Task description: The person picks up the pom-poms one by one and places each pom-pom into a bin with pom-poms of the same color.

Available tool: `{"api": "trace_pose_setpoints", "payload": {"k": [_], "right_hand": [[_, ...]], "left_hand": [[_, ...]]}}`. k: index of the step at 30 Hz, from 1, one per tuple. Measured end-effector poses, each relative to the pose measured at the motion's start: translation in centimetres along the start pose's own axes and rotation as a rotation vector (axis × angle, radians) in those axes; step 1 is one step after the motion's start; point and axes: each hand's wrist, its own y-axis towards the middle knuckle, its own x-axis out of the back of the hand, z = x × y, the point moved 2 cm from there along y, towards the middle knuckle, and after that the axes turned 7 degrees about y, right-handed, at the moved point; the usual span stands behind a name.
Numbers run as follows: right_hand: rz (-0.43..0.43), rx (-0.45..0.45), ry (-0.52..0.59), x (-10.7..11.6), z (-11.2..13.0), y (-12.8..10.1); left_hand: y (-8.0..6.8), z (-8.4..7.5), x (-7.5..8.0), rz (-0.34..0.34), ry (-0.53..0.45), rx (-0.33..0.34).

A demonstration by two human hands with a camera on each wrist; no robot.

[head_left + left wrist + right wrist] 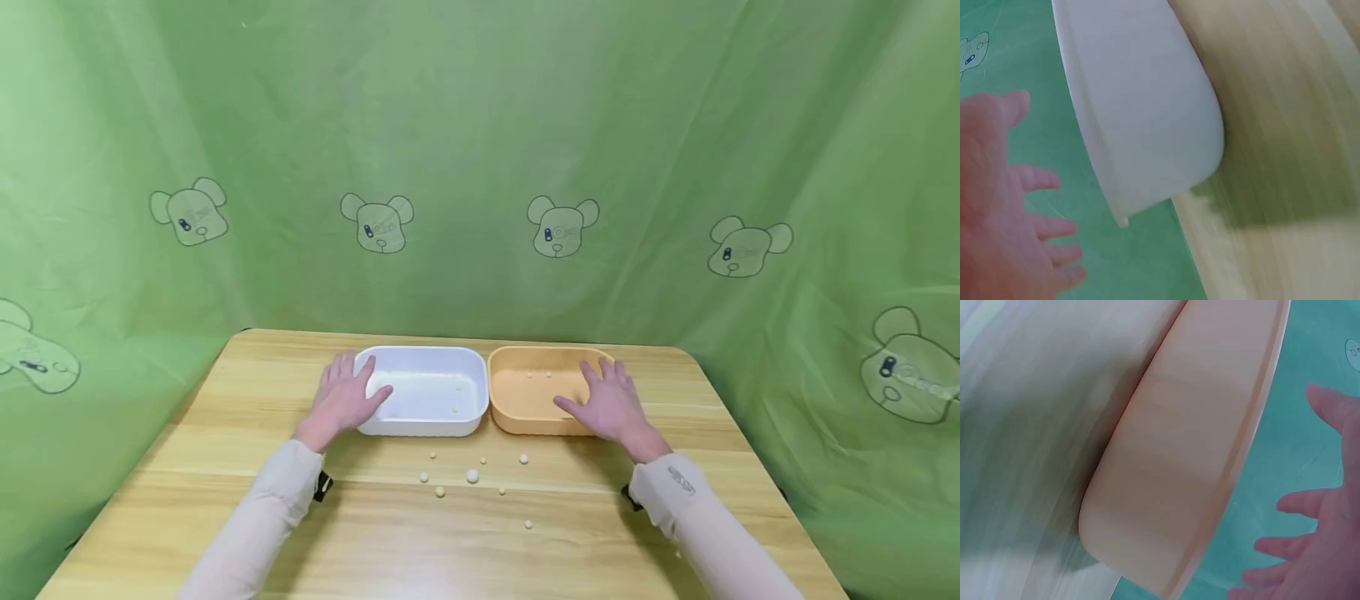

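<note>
While small beads [472, 476] lie scattered on the wooden table [225, 467], the left hand [341, 400] hovers, fingers spread, at the white tub [423, 392]. Right hand [611, 404], fingers likewise spread and grasping nothing, sits at the orange tub [525, 400], just beside the white one.

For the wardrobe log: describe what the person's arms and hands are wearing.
Both arms wear long, pale cream sleeves. The right sleeve bears a small dark printed mark near the cuff. A black strap shows at the left wrist. The left hand and right hand are bare, without gloves.
</note>
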Motion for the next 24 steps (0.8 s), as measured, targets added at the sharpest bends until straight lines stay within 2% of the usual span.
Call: {"api": "trace_pose_setpoints", "payload": {"k": [9, 15, 18, 24], "right_hand": [[-0.084, 0.109, 0.108, -0.2, 1.4, -1.1], [-0.1, 0.185, 0.2, -0.8, 2.3, -2.2], [-0.093, 0.226, 0.261, -1.1, 2.8, -2.9], [-0.008, 0.271, 0.364, -1.8, 3.4, -4.1]], "left_hand": [[-0.7, 0.6, -0.3, -0.067, -0.043, -0.216], [-1.1, 0.9, -1.5, -0.041, -0.161, -0.319], [-1.2, 1.0, -2.1, -0.035, -0.242, -0.349], [-1.4, 1.1, -2.8, -0.001, -0.366, -0.338]]}}
